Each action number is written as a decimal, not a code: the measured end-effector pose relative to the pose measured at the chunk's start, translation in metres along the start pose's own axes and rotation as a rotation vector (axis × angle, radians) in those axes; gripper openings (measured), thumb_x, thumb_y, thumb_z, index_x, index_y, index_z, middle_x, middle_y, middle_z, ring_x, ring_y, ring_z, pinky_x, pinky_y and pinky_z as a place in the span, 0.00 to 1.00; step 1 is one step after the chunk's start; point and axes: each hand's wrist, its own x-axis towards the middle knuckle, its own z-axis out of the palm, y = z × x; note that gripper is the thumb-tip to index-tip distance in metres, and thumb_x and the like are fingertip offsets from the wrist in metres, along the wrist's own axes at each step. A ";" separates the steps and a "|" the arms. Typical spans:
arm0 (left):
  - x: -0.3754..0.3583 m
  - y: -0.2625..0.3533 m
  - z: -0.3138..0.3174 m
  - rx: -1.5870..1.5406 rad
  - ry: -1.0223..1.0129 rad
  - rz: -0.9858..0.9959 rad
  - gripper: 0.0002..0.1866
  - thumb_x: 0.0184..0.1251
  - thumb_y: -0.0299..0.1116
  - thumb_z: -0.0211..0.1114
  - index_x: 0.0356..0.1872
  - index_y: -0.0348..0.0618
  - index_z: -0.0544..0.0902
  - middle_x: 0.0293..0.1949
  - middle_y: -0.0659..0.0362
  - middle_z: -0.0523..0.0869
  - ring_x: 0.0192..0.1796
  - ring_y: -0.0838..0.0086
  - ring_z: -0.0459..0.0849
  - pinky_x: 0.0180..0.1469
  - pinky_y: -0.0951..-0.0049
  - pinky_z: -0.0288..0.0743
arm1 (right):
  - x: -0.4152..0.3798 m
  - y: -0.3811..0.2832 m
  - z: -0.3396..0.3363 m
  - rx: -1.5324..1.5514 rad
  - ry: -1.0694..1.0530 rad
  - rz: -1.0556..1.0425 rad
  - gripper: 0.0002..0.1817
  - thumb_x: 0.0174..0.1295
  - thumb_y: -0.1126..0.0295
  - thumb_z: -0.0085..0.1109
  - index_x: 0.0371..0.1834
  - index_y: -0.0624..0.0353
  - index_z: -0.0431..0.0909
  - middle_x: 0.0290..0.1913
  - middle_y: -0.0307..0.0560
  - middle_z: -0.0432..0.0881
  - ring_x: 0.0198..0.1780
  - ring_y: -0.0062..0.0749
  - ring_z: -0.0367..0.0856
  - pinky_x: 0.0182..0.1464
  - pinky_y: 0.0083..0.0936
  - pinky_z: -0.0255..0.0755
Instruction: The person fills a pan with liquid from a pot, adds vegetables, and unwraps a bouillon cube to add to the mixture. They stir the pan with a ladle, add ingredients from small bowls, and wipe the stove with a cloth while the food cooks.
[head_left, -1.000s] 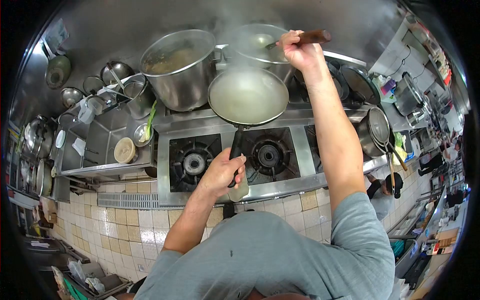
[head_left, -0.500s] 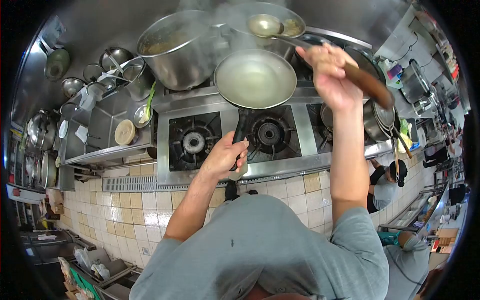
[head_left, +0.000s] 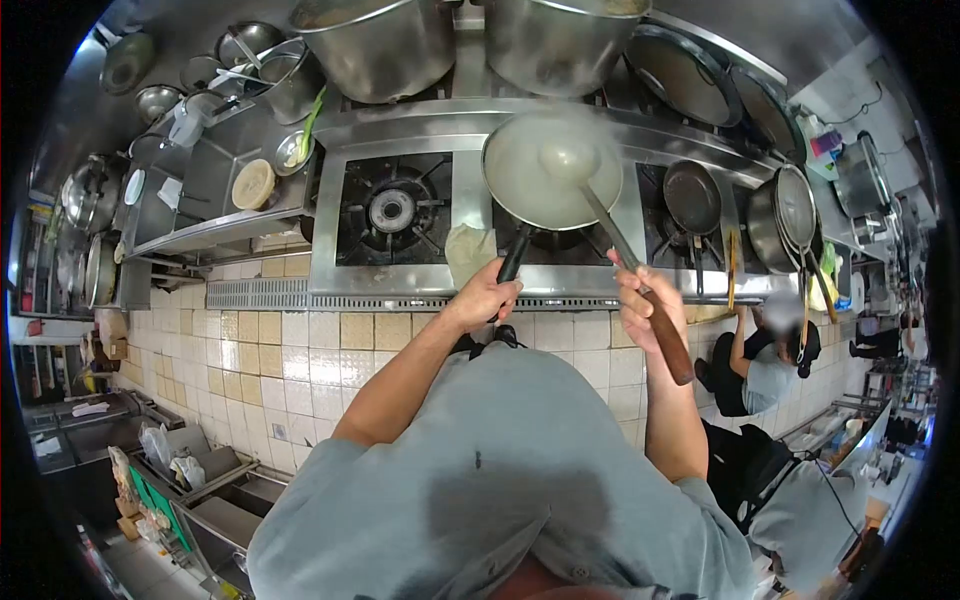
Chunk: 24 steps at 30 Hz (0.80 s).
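My left hand (head_left: 485, 299) is wrapped round the black handle of a frying pan (head_left: 520, 185). The pan sits over the middle burner, steaming, with pale liquid in it. In my right hand (head_left: 648, 305) is a ladle (head_left: 618, 240) with a wooden grip and a metal shaft. Its bowl is inside the pan, blurred by steam. A pale folded cloth (head_left: 470, 250) lies on the stove's front, just left of the pan handle.
Two big stockpots (head_left: 375, 50) stand behind the stove. A bare burner (head_left: 391, 211) is at left; a small dark skillet (head_left: 692, 200) rests at right. A sink counter on the left holds a round tub (head_left: 254, 185). Co-workers (head_left: 765, 360) are at right.
The ladle has come down from the rear stockpot into the frying pan. My right hand has moved down and towards me. The pan has shifted from over the back edge onto the middle burner.
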 end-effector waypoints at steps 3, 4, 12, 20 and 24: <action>0.008 -0.031 -0.001 -0.003 -0.016 0.003 0.07 0.74 0.26 0.56 0.45 0.42 0.67 0.21 0.64 0.71 0.17 0.81 0.70 0.16 0.75 0.65 | -0.014 0.003 -0.012 -0.126 0.064 -0.010 0.22 0.74 0.67 0.50 0.68 0.67 0.68 0.36 0.37 0.71 0.22 0.17 0.68 0.19 0.18 0.63; 0.011 -0.040 -0.001 -0.002 -0.004 -0.004 0.07 0.72 0.25 0.58 0.42 0.41 0.67 0.22 0.63 0.72 0.17 0.80 0.71 0.15 0.74 0.66 | -0.018 0.002 -0.015 -0.185 0.098 -0.014 0.23 0.74 0.67 0.51 0.68 0.66 0.68 0.35 0.38 0.72 0.22 0.17 0.67 0.18 0.18 0.63; 0.031 -0.089 -0.016 0.018 -0.006 -0.014 0.09 0.73 0.26 0.59 0.44 0.41 0.66 0.22 0.62 0.72 0.18 0.79 0.72 0.15 0.74 0.67 | -0.040 -0.015 -0.010 -0.271 0.161 -0.043 0.25 0.73 0.68 0.52 0.71 0.67 0.65 0.35 0.38 0.70 0.21 0.17 0.66 0.16 0.18 0.61; 0.031 -0.096 -0.025 -0.006 -0.015 -0.102 0.10 0.72 0.27 0.60 0.44 0.40 0.67 0.22 0.61 0.74 0.18 0.78 0.73 0.17 0.72 0.68 | -0.059 -0.039 0.021 0.125 -0.014 -0.061 0.29 0.75 0.71 0.45 0.74 0.77 0.53 0.37 0.43 0.68 0.20 0.20 0.67 0.16 0.20 0.65; 0.035 -0.099 -0.027 0.088 -0.015 -0.103 0.09 0.74 0.30 0.59 0.44 0.41 0.68 0.22 0.62 0.73 0.18 0.77 0.73 0.17 0.71 0.68 | -0.068 -0.048 0.052 0.205 -0.049 -0.064 0.30 0.77 0.70 0.41 0.76 0.78 0.48 0.39 0.44 0.67 0.22 0.21 0.69 0.17 0.22 0.68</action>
